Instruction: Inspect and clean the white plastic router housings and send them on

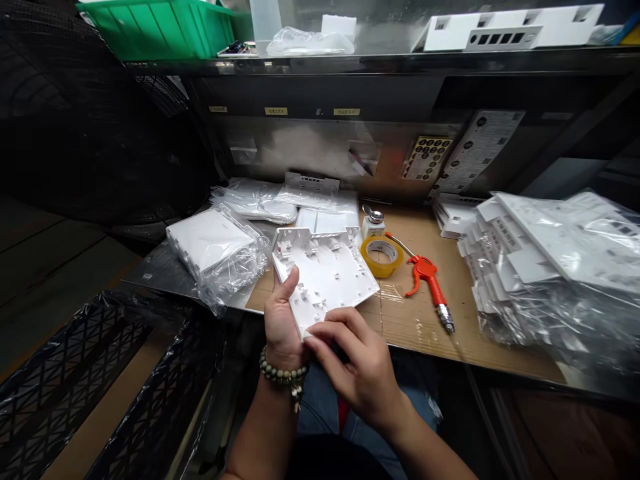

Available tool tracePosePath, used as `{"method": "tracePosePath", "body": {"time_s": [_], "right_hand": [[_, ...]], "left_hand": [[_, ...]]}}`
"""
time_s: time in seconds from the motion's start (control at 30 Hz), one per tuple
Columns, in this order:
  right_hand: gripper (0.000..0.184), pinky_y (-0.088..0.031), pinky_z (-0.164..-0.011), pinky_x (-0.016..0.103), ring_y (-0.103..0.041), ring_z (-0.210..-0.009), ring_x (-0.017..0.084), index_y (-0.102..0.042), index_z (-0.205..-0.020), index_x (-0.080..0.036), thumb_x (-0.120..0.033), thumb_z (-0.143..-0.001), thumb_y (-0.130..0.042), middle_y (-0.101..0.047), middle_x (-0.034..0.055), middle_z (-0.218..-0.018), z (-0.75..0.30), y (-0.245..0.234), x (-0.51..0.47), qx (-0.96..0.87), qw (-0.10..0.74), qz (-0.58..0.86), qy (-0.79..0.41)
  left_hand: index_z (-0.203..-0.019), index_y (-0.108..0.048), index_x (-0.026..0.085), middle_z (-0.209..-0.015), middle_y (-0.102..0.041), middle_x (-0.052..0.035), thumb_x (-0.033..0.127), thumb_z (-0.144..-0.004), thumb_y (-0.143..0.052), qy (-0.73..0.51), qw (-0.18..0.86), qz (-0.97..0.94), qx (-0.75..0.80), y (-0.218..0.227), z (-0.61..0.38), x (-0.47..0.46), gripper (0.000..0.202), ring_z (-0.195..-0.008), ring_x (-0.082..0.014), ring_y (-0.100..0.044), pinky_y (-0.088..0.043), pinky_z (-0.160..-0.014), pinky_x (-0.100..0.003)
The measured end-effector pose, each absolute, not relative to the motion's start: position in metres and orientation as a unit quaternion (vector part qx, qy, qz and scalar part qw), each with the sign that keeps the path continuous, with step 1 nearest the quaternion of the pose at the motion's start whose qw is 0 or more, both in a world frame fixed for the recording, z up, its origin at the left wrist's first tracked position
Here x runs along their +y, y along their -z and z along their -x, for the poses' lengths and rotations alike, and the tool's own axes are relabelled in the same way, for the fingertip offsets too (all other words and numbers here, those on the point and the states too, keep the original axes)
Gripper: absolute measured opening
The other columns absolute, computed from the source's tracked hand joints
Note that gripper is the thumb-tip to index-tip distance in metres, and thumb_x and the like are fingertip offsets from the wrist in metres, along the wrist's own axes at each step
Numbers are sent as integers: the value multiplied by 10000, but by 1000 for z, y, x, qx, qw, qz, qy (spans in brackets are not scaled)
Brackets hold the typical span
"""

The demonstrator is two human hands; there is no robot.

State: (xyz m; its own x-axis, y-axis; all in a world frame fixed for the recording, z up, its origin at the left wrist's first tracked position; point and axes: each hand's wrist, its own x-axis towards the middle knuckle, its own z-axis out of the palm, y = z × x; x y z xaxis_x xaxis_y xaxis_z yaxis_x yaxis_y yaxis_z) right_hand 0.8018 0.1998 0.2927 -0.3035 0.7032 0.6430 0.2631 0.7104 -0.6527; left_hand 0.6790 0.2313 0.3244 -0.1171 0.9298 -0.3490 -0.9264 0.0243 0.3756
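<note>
My left hand (284, 319) grips a white plastic housing (335, 273) by its left side, thumb over the rim. The open inside of the housing faces me and shows small clips and posts. At its near corner, the thumb and forefinger of my right hand (357, 363) are pinched together on the edge; whether a small part is between them I cannot make out. Just beyond the housing are a roll of yellow tape (382, 257) and a white bottle with a metal pump top (373, 221). A red air blow gun (427, 275) lies to the right on the cardboard.
Bagged white housings (545, 267) are piled at the right. Another bagged white housing (210, 243) lies left, with more bagged parts (255, 200) behind. A shelf above bears a green bin (160, 30) and white panels (510, 30). A black crate (115, 387) stands lower left.
</note>
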Motion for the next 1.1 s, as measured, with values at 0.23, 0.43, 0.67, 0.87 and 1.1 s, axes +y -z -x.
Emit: {"method": "tracePosePath", "body": {"time_s": [0.23, 0.43, 0.67, 0.87, 1.1], "right_hand": [[118, -579, -751, 273, -680, -840, 159, -698, -1062, -184, -148, -950, -688, -653, 66, -985, -797, -285, 198, -757, 525, 323, -219], [79, -566, -721, 273, -666, -817, 151, -721, -1032, -199, -185, -969, -674, -662, 49, -976, -832, -275, 221, -750, 502, 387, -189], [71, -567, -783, 283, -664, -899, 161, -753, -1006, -228, -210, -958, -704, -641, 37, -998, -901, -271, 241, -633, 573, 507, -117], [125, -575, -838, 285, -690, -917, 163, -738, -1043, -218, -145, -962, -678, -660, 46, -1002, -892, -266, 233, -679, 556, 468, -102], [155, -586, -851, 276, -708, -918, 162, -731, -1068, -209, -120, -946, -694, -668, 50, -996, -890, -265, 227, -715, 545, 432, -74]], "left_hand": [[-1566, -432, 264, -1410, -680, -101, 183, -967, -592, -744, 612, -42, 265, -318, -683, 233, 625, -1261, -327, -664, -481, -1151, -504], [-1566, -424, 149, -1217, -767, -150, 331, -1047, -405, -713, 662, -8, 231, -308, -649, 228, 551, -1340, -330, -595, -302, -1241, -586], [-1619, -266, 358, -1457, -573, -57, 380, -1067, -382, -636, 759, -136, -4, -277, -599, 217, 565, -1372, -260, -520, -120, -1267, -522], [-1626, -65, 431, -1481, -550, 1, 430, -1103, -275, -682, 722, -106, 49, -278, -604, 214, 564, -1294, -270, -551, -194, -1231, -540], [-1613, -112, 487, -1506, -547, 85, 366, -1105, -245, -716, 687, -69, 106, -273, -597, 214, 539, -1373, -269, -455, -257, -1203, -556]]}}
